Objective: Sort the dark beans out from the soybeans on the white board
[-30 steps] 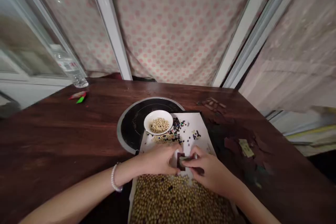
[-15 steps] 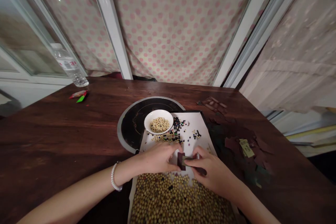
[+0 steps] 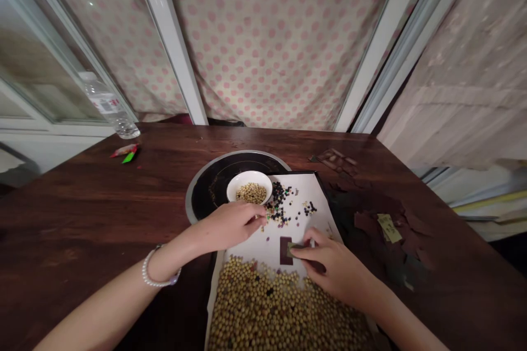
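Note:
A white tray [image 3: 307, 189] lies on the dark wooden table, its near half heaped with tan beans [image 3: 280, 312]. My left hand [image 3: 230, 223], with a bead bracelet on its wrist, hovers just below the small white bowl [image 3: 249, 186] of tan beans, fingers pinched together on something too small to make out. My right hand [image 3: 329, 266] rests on the tray and pinches a small card [image 3: 294, 248] next to a dark brown card [image 3: 285, 250] that lies flat. Dark and mixed beans [image 3: 282, 205] are scattered on the tray's far part.
A round black hob [image 3: 209, 186] is set in the table under the bowl. Torn brown and green paper bits [image 3: 387, 227] litter the right side. A plastic bottle [image 3: 109, 107] and red and green wrappers [image 3: 125, 152] sit at the far left. Dotted curtains hang behind.
My left hand has left the cards and moved up and left towards the white bowl. The dark card now lies uncovered on the tray. My right hand has barely moved.

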Motion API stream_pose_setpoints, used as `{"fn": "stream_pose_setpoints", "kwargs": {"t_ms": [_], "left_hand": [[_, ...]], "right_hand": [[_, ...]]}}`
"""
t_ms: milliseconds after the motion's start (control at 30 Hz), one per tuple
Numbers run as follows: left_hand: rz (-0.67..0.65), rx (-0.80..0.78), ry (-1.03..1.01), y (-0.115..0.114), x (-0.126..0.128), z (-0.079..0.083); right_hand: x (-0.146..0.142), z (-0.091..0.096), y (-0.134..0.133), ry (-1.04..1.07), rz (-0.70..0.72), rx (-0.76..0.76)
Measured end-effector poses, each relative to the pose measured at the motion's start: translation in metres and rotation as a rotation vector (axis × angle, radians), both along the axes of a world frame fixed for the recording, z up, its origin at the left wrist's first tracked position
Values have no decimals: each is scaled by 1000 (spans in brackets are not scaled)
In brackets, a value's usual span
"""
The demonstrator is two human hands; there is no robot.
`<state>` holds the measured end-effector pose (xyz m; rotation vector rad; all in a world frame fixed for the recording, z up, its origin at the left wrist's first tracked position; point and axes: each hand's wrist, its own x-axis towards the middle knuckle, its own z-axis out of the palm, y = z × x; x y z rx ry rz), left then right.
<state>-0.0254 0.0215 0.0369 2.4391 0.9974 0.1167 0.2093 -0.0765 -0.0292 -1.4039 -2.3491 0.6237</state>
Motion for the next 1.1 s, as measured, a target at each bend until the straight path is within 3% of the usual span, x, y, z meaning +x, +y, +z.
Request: {"fn": "stream_pose_setpoints", "kwargs": {"t_ms": [200, 367, 567, 1100], "left_hand": [[-18, 20, 172, 2, -12, 4], [-71, 232, 169, -4, 0, -13], [-136, 317, 171, -4, 3, -29], [-153, 195, 41, -10, 15, -30]], "right_hand": [[0, 1, -1, 0, 0, -6], [0, 0, 0, 5, -3, -14], [0, -1, -1, 3, 0, -4], [-3, 1, -2, -1, -3, 59]]}}
